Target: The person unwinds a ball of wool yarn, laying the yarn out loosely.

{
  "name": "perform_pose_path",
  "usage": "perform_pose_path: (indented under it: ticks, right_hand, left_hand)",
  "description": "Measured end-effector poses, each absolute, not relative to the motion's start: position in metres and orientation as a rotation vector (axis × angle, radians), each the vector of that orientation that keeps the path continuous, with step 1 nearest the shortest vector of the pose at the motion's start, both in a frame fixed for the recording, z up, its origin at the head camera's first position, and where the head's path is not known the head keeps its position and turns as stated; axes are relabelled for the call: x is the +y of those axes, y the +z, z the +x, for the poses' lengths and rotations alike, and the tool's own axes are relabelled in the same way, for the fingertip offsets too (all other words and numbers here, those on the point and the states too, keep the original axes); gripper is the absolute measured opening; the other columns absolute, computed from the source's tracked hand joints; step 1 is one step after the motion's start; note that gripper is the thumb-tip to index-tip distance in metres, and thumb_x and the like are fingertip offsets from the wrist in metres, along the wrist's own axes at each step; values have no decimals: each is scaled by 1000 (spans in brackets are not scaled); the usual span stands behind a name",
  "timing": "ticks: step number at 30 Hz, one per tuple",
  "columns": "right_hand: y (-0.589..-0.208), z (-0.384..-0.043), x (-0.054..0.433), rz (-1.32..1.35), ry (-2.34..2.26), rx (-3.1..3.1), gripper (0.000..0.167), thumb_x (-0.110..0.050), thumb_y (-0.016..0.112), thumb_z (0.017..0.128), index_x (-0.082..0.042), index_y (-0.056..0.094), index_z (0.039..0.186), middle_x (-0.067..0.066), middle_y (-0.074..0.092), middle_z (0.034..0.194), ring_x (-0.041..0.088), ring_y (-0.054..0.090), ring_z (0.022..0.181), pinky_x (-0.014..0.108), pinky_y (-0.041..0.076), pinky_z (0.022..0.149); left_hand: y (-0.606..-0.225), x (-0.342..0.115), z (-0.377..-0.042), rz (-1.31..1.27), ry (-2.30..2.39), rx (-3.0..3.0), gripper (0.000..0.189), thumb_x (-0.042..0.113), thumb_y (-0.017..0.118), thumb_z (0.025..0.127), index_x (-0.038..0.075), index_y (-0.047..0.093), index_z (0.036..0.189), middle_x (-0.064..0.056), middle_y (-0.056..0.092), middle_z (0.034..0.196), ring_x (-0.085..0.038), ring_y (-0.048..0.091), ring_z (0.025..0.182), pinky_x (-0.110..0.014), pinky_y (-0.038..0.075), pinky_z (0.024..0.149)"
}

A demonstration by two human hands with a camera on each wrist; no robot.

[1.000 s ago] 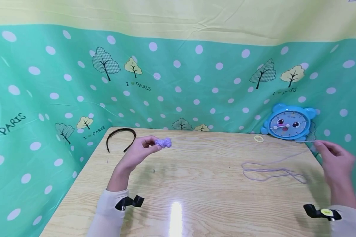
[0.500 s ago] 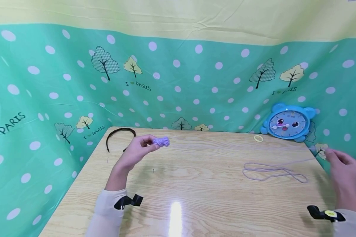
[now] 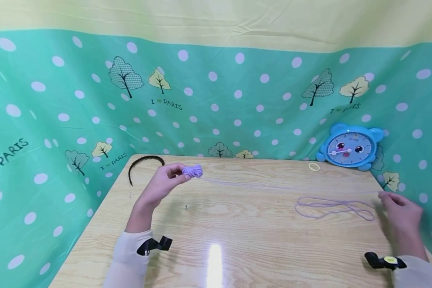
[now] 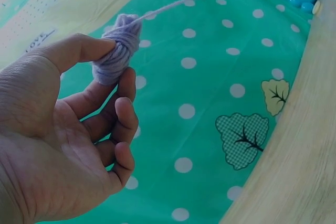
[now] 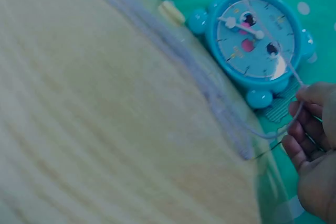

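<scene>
A small wound bundle of lilac yarn (image 3: 192,171) is pinched between thumb and fingers of my left hand (image 3: 163,182), raised over the left part of the table. In the left wrist view the yarn bundle (image 4: 118,51) shows its wraps, and one strand (image 4: 178,3) runs off it toward the clock. That strand stretches across the head view to my right hand (image 3: 403,212), which pinches it at the table's right edge. From the right fingers (image 5: 310,95) the yarn curves down to the table. Loose loops of yarn (image 3: 322,216) lie left of this hand.
A blue bear-shaped clock (image 3: 349,148) stands at the back right, with a pale yellow ring (image 3: 314,167) beside it. At the back left lies a black headband (image 3: 144,159). A green dotted curtain (image 3: 237,108) hangs behind the wooden table (image 3: 259,248).
My right hand went out to the right and lower, then came back left, still pinching the yarn. The left hand drifted slightly left with the bundle.
</scene>
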State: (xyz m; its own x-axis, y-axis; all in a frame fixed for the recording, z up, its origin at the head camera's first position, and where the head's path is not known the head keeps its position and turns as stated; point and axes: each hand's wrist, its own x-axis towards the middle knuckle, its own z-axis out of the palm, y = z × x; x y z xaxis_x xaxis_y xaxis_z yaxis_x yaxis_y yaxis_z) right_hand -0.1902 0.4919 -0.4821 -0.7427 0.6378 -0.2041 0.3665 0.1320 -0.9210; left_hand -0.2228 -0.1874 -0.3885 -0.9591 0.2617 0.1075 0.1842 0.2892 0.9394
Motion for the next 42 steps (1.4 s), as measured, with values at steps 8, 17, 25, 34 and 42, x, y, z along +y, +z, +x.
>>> perform_pose_path:
  ticks: [8,17,25,34,42]
  right_hand:
    - [-498,-189,485,-878,1303,-2573,56,-54,58,99,-18,63,143,-34,46,95,20,49,110,17,40,77]
    - [-497,-194,472,-862,1242,-2637,65,-53,54,102,-6,57,146,0,62,116,40,44,130,54,45,109]
    - [-467,-208,434,-693,1448,-2463,53,-50,60,101,-22,61,145,-38,52,96,-12,47,91,5,44,66]
    - [-424,-219,336,-331,1579,-2359,46,-43,63,101,-16,66,139,-31,63,107,-9,56,103,0,47,79]
    - [-410,-228,261,132,1600,-2319,39,-28,69,100,0,70,128,-24,69,107,-3,63,102,6,53,85]
  left_hand:
    - [-388,-181,-222,453,1766,2450,19,13,71,95,-1,72,109,-1,63,98,-18,57,91,-26,52,78]
    - [-392,-175,-222,490,1726,2471,17,14,74,94,2,73,105,-2,64,97,-23,55,90,-25,50,72]
    - [-393,-172,-222,482,1718,2472,15,16,74,94,4,73,104,1,68,95,-18,50,79,-24,44,67]
    - [-394,-169,-221,526,1714,2460,13,15,72,95,5,73,104,1,68,95,-16,50,78,-24,44,68]
    - [-394,-169,-220,535,1708,2472,14,16,72,95,6,74,105,0,68,95,-17,50,78,-24,43,67]
